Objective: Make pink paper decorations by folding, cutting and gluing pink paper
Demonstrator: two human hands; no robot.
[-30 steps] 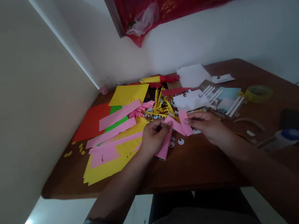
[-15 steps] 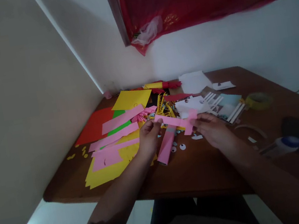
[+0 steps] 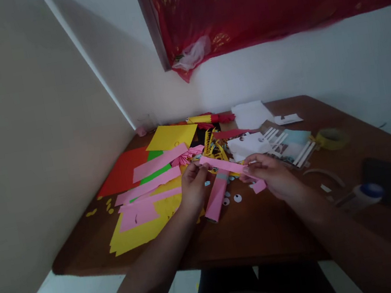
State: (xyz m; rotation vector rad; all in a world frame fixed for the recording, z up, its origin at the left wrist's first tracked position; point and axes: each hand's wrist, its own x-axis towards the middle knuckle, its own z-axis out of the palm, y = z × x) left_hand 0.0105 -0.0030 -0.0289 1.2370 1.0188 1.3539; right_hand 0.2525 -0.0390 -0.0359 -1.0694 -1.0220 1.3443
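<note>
A pink paper strip (image 3: pixel 224 164) is stretched between my two hands above the table. My left hand (image 3: pixel 193 186) pinches its left end between thumb and fingers. At the other end, my right hand (image 3: pixel 268 174) is closed on the strip, and a pink flap (image 3: pixel 259 186) hangs below those fingers. Just under the strip, a pink paper roll (image 3: pixel 218 196) lies on the table, slanting toward me. Round paper eyes (image 3: pixel 237 198) lie to the right of the roll.
Pink strips (image 3: pixel 148 185) lie on yellow sheets (image 3: pixel 136 237), beside green and red paper at the left. White papers (image 3: pixel 249 144) and a tape roll (image 3: pixel 332 138) are to the right. A blue-capped bottle (image 3: pixel 366 194) lies near a dark flat object (image 3: pixel 387 182).
The right end of the strip has folded down; its crosspiece, upright before, now hangs below my right fingers. My right hand has shifted over it. The view has tilted slightly upward.
</note>
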